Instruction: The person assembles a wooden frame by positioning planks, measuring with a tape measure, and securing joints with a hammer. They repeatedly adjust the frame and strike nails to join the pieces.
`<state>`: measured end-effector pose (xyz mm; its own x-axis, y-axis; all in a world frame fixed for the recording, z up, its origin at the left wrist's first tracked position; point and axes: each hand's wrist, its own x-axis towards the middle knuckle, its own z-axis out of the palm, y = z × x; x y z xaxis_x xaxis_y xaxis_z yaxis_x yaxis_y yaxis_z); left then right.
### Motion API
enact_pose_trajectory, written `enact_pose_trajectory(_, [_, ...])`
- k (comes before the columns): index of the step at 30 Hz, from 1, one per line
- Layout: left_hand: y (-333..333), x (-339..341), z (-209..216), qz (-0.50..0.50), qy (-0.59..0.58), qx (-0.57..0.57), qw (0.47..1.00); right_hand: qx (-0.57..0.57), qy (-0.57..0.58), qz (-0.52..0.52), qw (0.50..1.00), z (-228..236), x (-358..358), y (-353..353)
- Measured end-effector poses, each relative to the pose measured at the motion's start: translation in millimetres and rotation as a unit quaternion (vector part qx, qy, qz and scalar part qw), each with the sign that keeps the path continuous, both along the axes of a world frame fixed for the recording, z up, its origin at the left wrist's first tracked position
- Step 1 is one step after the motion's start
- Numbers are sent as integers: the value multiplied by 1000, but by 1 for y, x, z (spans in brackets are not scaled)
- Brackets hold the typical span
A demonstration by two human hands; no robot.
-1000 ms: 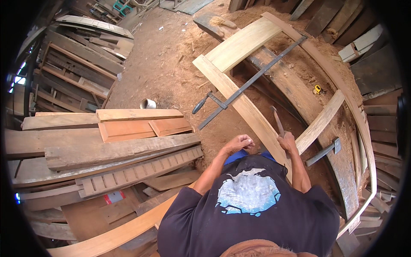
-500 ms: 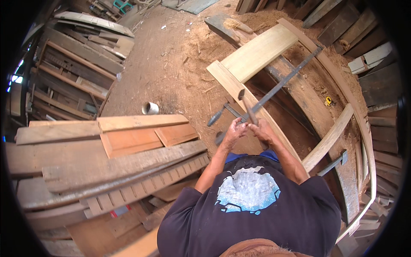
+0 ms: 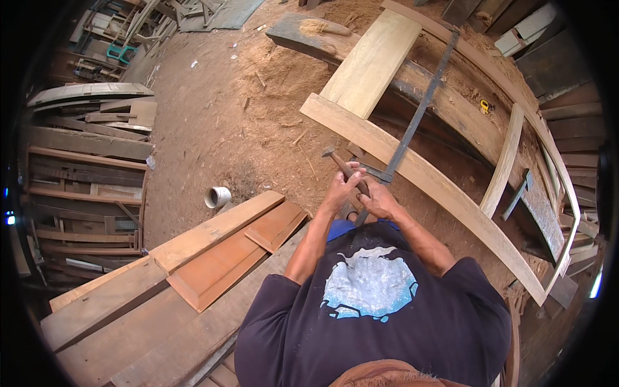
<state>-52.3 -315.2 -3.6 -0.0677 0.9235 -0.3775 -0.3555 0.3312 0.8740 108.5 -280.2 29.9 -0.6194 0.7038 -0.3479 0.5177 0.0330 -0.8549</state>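
Sawdust covers the brown floor (image 3: 225,103), with stacked timber (image 3: 84,140) at far left. Nearer me are loose boards with a reddish panel (image 3: 216,274) on them, then a white container (image 3: 220,196) lying tipped. My left hand (image 3: 342,191) is closed around the hammer (image 3: 340,161), ahead of my belly. My right hand (image 3: 382,202) is curled at the handle's lower end, beside the clamp (image 3: 419,116); I can't tell what it grips. The clamp spans the pale frame (image 3: 451,195), which lies over a heavy beam (image 3: 464,116). A careless hammer knock could jar the clamp and skew the frame, or pinch my crowded fingers. Rightward sits a yellow tape measure (image 3: 485,106).
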Motion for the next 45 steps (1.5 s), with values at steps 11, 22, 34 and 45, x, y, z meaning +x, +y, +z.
enact_pose_trajectory(11, [69, -62, -17, -99, 309, -46, 945, -6, -78, -100, 992, -25, 46, 31])
enact_pose_trajectory(22, [206, -149, -62, -296, 692, 62, 655, -9, -160, -230, 960, -47, 10, -2])
enact_pose_trajectory(34, [222, -183, -63, -380, 700, 108, 595, -85, -193, -320, 923, -18, -76, -8])
enact_pose_trajectory(45, [294, -245, -144, -249, 362, -19, 898, -66, -191, -297, 933, -38, -71, 30])
